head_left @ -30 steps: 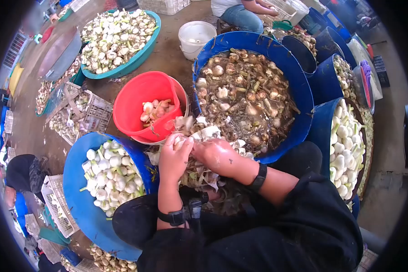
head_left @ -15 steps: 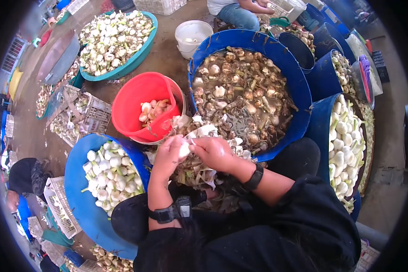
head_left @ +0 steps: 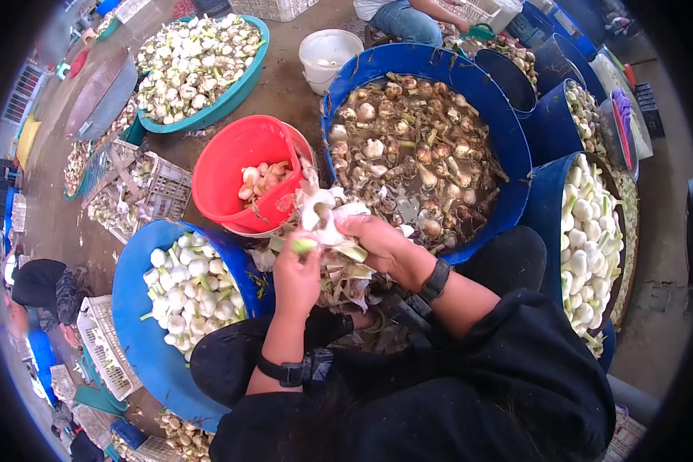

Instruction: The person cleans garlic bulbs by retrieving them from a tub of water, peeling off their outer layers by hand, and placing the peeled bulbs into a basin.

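My left hand (head_left: pixel 297 271) is closed round a garlic bulb (head_left: pixel 303 245), whose pale green end shows, slightly blurred, at the fingers. Close beside it, my right hand (head_left: pixel 383 245) pinches loose white garlic skin (head_left: pixel 325 219) that hangs in curled strips. Below both hands lies a heap of shed skins (head_left: pixel 345 289). Just beyond them stands a blue tub of murky water (head_left: pixel 525 146) with unpeeled garlic bulbs (head_left: pixel 427 154) soaking in it. To the left, a tilted blue tub (head_left: pixel 142 308) holds clean white bulbs (head_left: pixel 196 289).
A red bucket (head_left: pixel 227 162) with a few pinkish bulbs stands ahead on the left, near a white bucket (head_left: pixel 319 58). A green basin (head_left: pixel 242 100) heaped with garlic is farther back. Another blue tub (head_left: pixel 550 223) of peeled bulbs is at right. A person (head_left: pixel 416 23) sits beyond.
My hands, earlier together on a white bulb, have drawn slightly apart. The left has turned with the bulb, and loose skin now spreads from the right hand. The view has shifted slightly.
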Demonstrator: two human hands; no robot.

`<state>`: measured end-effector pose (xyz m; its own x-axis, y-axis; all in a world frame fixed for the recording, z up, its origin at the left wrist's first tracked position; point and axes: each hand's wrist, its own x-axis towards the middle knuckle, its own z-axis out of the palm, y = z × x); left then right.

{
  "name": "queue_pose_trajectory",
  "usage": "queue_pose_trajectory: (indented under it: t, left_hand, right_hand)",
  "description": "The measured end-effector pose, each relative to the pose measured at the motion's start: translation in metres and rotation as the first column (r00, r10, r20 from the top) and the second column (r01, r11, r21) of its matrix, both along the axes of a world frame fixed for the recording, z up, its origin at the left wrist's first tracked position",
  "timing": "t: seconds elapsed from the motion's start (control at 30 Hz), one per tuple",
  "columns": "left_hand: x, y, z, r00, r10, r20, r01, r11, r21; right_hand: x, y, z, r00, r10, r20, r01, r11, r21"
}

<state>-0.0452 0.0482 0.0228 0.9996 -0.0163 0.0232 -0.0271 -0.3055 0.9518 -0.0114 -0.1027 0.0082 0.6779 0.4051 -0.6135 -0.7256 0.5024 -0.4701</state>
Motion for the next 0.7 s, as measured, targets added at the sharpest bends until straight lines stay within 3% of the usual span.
queue_pose_trajectory:
  t: [0.03,0.07,0.1,0.13,0.17,0.23,0.27,0.3,0.37,0.4,0.43,0.5,0.53,0.57,0.6,0.63,0.67,0.7]
  left_hand:
    - [0.001,0.001,-0.006,1.0,0.003,0.0,-0.003,1.0,-0.002]
    - [0.003,0.003,-0.018,0.969,0.128,-0.212,-0.202,0.905,-0.375]
    - [0.006,0.006,-0.024,0.885,0.15,-0.441,-0.426,0.644,-0.636]
    - [0.007,0.013,-0.017,0.866,0.07,-0.496,-0.449,0.548,-0.706]
    - [0.01,0.017,-0.015,0.867,0.078,-0.493,-0.451,0.545,-0.707]
    - [0.012,0.023,-0.015,0.704,0.032,-0.709,-0.67,0.359,-0.649]
    - [0.01,0.032,-0.019,0.665,0.006,-0.747,-0.696,0.367,-0.617]
    - [0.009,0.04,-0.025,0.664,0.014,-0.748,-0.701,0.361,-0.615]
    - [0.007,0.049,-0.034,0.545,-0.054,-0.837,-0.788,0.308,-0.533]
    - [0.01,0.041,-0.024,0.423,0.075,-0.903,-0.844,0.395,-0.362]
    - [0.009,0.041,-0.021,0.423,0.074,-0.903,-0.844,0.395,-0.363]
    - [0.011,0.044,-0.018,0.284,0.156,-0.946,-0.924,0.306,-0.228]
    - [0.008,0.05,-0.02,0.32,0.091,-0.943,-0.912,0.3,-0.28]
    - [0.006,0.052,-0.022,0.284,0.122,-0.951,-0.906,0.36,-0.224]
    - [0.001,0.051,-0.017,0.266,0.095,-0.959,-0.913,0.344,-0.219]
    - [-0.003,0.05,-0.016,0.251,0.062,-0.966,-0.917,0.334,-0.216]
    - [-0.011,0.051,-0.023,0.29,-0.022,-0.957,-0.891,0.359,-0.278]
    - [-0.012,0.052,-0.016,0.215,-0.046,-0.976,-0.931,0.293,-0.219]
  right_hand:
    - [-0.004,0.0,0.001,1.0,0.003,0.0,-0.003,1.0,-0.002]
    - [-0.01,-0.001,0.001,0.997,-0.034,0.074,0.034,0.999,-0.002]
    - [-0.017,-0.002,0.002,0.986,-0.071,0.148,0.072,0.997,0.003]
    - [-0.028,-0.008,0.015,0.855,0.198,0.479,-0.024,0.938,-0.345]
    - [-0.038,-0.017,0.013,0.63,0.47,0.618,0.019,0.786,-0.618]
    - [-0.052,-0.028,0.025,0.472,0.618,0.629,-0.006,0.716,-0.698]
    - [-0.056,-0.033,0.033,0.469,0.621,0.627,-0.017,0.717,-0.697]
    - [-0.058,-0.038,0.042,0.58,0.46,0.672,0.043,0.807,-0.589]
    - [-0.054,-0.055,0.038,0.761,0.116,0.638,0.175,0.911,-0.374]
    - [-0.046,-0.049,0.067,0.768,-0.114,0.63,0.27,0.95,-0.157]
    - [-0.037,-0.04,0.096,0.75,-0.336,0.57,0.369,0.927,0.062]
    - [-0.016,-0.033,0.09,0.723,-0.294,0.626,0.309,0.947,0.087]
    - [-0.011,-0.031,0.081,0.69,-0.254,0.678,0.251,0.962,0.106]
    - [-0.011,-0.029,0.059,0.767,0.224,0.601,0.126,0.866,-0.485]
    - [-0.004,-0.024,0.016,0.182,0.66,0.729,0.074,0.73,-0.679]
    - [-0.011,-0.008,0.038,0.187,0.947,0.261,-0.011,0.267,-0.964]
    - [-0.006,-0.007,0.033,-0.029,0.998,0.053,0.084,0.056,-0.995]
    - [0.003,-0.012,0.031,-0.006,0.999,0.045,0.086,0.046,-0.995]
